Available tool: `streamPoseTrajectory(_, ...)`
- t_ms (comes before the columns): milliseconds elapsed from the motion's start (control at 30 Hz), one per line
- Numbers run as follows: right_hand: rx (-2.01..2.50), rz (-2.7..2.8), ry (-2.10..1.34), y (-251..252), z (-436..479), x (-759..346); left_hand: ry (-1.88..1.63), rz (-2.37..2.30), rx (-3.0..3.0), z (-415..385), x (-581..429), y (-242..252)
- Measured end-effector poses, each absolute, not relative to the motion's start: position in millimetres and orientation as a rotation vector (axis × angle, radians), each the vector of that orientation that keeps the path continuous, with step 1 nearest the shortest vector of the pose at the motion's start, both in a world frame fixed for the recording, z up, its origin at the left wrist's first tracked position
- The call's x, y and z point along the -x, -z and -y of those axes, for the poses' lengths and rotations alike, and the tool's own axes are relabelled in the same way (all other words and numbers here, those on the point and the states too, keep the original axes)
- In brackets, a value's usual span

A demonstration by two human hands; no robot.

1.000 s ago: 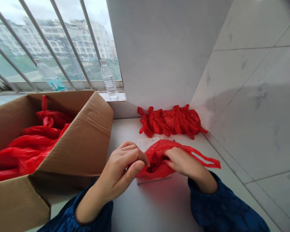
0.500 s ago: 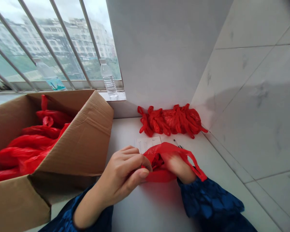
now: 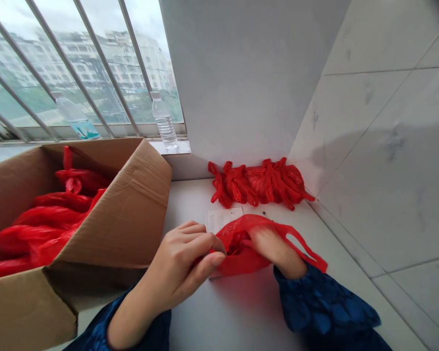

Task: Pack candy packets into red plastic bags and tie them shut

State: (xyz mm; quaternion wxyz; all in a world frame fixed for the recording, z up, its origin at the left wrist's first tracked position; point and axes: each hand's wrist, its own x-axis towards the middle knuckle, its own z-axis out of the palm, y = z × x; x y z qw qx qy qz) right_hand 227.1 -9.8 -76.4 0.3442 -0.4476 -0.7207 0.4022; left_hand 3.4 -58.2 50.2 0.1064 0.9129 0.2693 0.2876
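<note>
A thin red plastic bag (image 3: pixel 247 263) is held just above the white table, its mouth facing up toward me. My left hand (image 3: pixel 190 261) is closed on the bag's left rim, thumb and fingers pinching the edge. Deep in the opening, my right hand (image 3: pixel 269 241) is blurred, and its fingers are hidden by the red plastic. One handle loop of the bag hangs over the right wrist. Crumpled red material shows inside the bag; what it is I cannot make out.
A cardboard box (image 3: pixel 131 214) with several red bags (image 3: pixel 47 219) stands at left. Bunched red bags (image 3: pixel 258 183) lie along the back wall. Behind my hands are a paper sheet (image 3: pixel 219 218) and a partly hidden pen (image 3: pixel 265 213). Two bottles, one clear (image 3: pixel 164 124), one labelled (image 3: pixel 76 117), stand by the barred window.
My right hand has shifted slightly right inside the bag, and the handle loop at its wrist stretches further right. My left hand keeps its pinch, moved slightly left.
</note>
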Motion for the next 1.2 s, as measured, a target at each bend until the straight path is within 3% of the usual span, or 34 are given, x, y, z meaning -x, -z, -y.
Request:
streamPoseTrajectory(167, 1.165, 2.069, -0.871, 27.2, 21.7, -236.1, -0.694, -1.131, -2.777, 51.3, -0.3, -44.6)
streamPoseTrajectory(300, 1.013, 2.059, -0.925, 3.2, 39.3, -231.7, -0.588, -1.362, -2.792, 43.7, -2.1, -35.1)
streamPoseTrajectory(700, 0.947, 1.744, -1.271, 3.8, 47.9, -227.8, -0.735, -1.141, -2.745, 36.4, -9.3, -28.4)
streamPoseTrajectory(1033, 0.951, 1.931, -0.874, -9.1, 54.3, -233.5, -0.750, -1.006, -2.782, 36.9, -7.4, -33.3)
streamPoseTrajectory(1200, 1.314, 2.269, -0.675, -0.2, 60.9, -248.1, -0.954, -0.904, -2.633, 48.5, -4.6, -41.6)
